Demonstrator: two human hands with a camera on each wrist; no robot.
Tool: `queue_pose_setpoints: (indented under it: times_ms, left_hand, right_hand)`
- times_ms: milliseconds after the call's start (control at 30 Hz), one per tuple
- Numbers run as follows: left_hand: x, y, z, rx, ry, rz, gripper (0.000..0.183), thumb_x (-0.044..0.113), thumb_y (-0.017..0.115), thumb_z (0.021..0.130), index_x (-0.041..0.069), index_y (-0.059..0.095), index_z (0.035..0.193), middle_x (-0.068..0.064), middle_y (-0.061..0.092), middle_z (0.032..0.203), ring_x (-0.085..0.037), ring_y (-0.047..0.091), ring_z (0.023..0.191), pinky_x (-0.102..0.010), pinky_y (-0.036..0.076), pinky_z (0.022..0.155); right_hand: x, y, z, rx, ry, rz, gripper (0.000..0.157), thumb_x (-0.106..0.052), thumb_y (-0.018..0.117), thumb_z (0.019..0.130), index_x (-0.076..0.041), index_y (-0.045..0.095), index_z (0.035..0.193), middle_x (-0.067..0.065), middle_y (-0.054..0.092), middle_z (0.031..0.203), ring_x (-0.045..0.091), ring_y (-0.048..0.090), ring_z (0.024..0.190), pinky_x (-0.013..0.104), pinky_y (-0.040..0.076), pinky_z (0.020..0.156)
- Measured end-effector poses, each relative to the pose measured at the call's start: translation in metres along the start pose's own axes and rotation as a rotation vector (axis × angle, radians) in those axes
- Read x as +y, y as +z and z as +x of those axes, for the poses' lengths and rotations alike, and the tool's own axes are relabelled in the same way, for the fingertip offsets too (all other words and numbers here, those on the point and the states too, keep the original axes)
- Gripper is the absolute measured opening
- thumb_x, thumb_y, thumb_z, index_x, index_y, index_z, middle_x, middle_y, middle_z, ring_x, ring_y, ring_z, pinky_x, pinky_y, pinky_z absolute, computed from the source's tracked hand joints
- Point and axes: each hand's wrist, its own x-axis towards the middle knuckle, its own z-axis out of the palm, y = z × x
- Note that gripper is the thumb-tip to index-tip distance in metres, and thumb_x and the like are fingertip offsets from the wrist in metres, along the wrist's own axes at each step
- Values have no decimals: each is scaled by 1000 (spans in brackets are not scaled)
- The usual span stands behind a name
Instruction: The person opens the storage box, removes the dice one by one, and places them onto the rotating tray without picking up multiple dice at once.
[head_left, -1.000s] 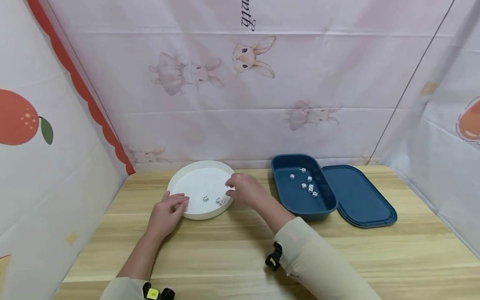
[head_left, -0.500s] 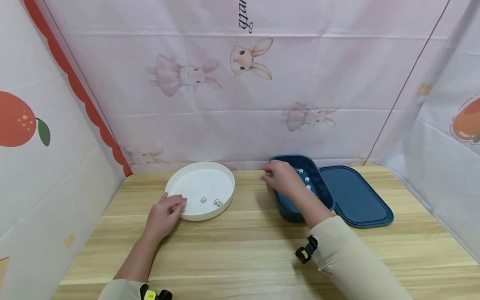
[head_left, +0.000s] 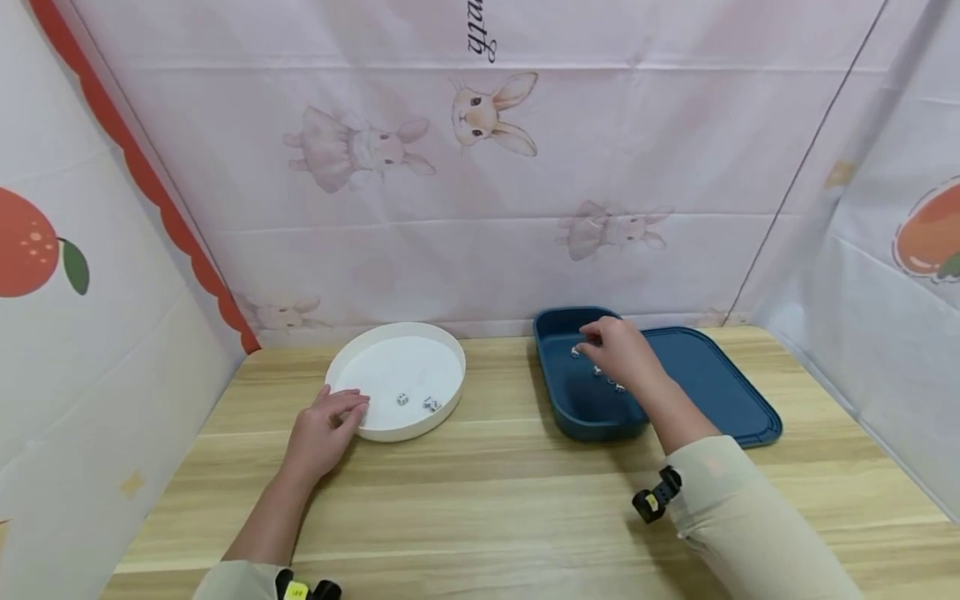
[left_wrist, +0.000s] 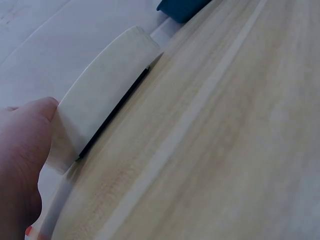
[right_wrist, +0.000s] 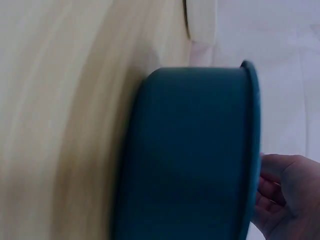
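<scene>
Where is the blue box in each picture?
Head: the blue box sits right of centre, partly covered by the right hand.
Left wrist: only a bit of it shows, at the top edge.
Right wrist: it's big, in the lower middle.
Shared landmark: the white tray.

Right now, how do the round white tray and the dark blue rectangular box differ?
Shape: the tray is circular, the box oblong with rounded corners. Colour: the tray is white, the box dark blue. In the head view, the left hand overlaps only the tray's edge; the right hand hides part of the box. Both hold small white dice.
</scene>
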Motion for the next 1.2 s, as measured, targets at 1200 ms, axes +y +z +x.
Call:
queue_pose_setpoints:
  times_ms: [1200]
  left_hand:
    - [2,-1,3,10,8,-6,11,7,73,88,4,77,98,-11,76,101,-32,69,106,-55,31,117]
  right_hand:
    - [29,28,-5,-185,13,-361,16,-2,60,92,0,71,103,17,66,100,30,64,93,47,56,80]
